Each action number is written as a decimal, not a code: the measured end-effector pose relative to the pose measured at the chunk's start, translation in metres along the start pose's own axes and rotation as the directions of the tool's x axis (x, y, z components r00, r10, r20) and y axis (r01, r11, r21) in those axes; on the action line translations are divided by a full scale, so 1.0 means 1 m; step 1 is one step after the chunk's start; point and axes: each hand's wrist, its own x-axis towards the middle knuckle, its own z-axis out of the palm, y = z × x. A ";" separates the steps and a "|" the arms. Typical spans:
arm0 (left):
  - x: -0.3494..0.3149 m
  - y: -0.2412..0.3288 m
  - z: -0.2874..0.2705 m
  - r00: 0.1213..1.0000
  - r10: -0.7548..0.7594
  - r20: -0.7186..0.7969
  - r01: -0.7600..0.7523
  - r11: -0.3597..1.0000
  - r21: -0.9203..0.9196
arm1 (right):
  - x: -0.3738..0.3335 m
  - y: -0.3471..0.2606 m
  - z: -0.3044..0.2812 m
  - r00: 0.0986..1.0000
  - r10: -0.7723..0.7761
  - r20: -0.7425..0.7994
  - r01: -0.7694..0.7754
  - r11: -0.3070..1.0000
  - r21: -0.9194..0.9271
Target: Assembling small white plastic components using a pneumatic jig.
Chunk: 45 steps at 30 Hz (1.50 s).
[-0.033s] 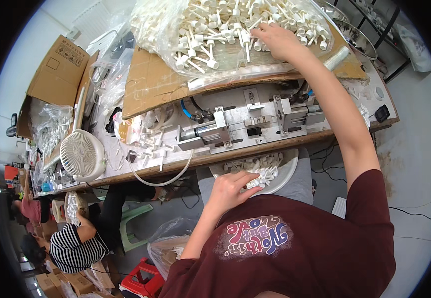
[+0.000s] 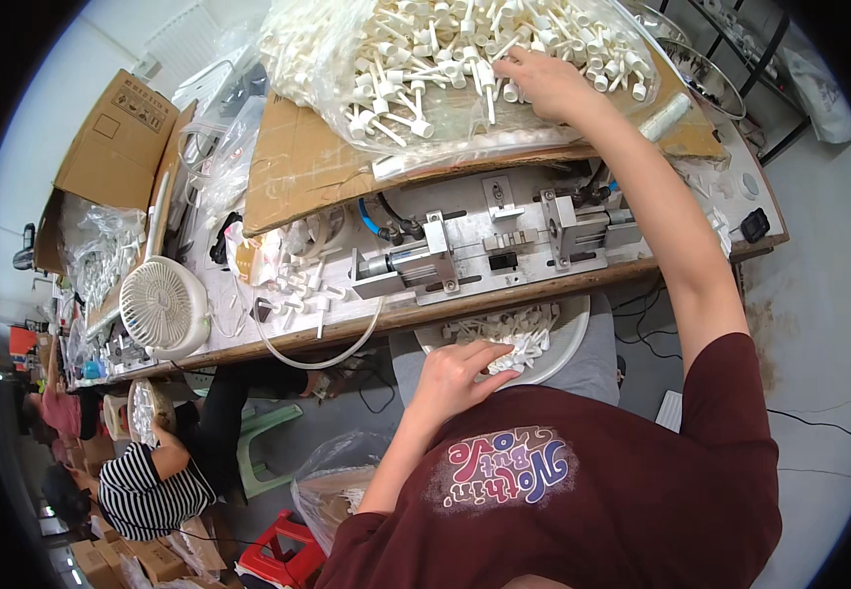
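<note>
A large pile of white plastic parts with round caps and thin stems (image 2: 416, 74) spreads over clear plastic sheeting on a cardboard sheet (image 2: 298, 177). My right hand (image 2: 548, 86) is at the pile's near right side, its fingers closed on one of these parts; the fingertips partly hide it. On my lap rests a round pale bowl (image 2: 575, 339) holding many small white plastic pieces (image 2: 531, 334). Over its near left side lies my left hand (image 2: 455, 378), fingers stretched out and thumb apart, touching the pieces. Nothing is visibly gripped there.
Between the pile and the bowl, a metal clamping fixture (image 2: 504, 240) is mounted on the bench. Loose white parts (image 2: 298, 294) and a white fan (image 2: 162, 306) stand to its left. A looped pale hose (image 2: 322, 363) hangs over the bench edge. Another person (image 2: 156, 486) sits at lower left.
My right fingers have shifted very slightly at the pile, and a white stem shows beside their tips. My left hand stays in place over the bowl.
</note>
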 end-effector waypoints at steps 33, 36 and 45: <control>0.012 0.008 0.010 1.000 0.027 0.001 -0.027 0.993 -0.111 | 0.009 -0.051 -0.039 0.989 -0.086 0.121 0.050 0.960 0.276; 0.007 0.004 0.012 1.000 0.012 -0.003 -0.012 0.990 -0.137 | 0.008 -0.040 -0.028 0.983 -0.108 0.150 0.054 0.944 0.327; 0.012 0.007 0.012 1.000 0.030 -0.004 -0.030 0.990 -0.135 | 0.013 -0.005 -0.007 0.976 0.096 -0.194 0.039 0.804 0.593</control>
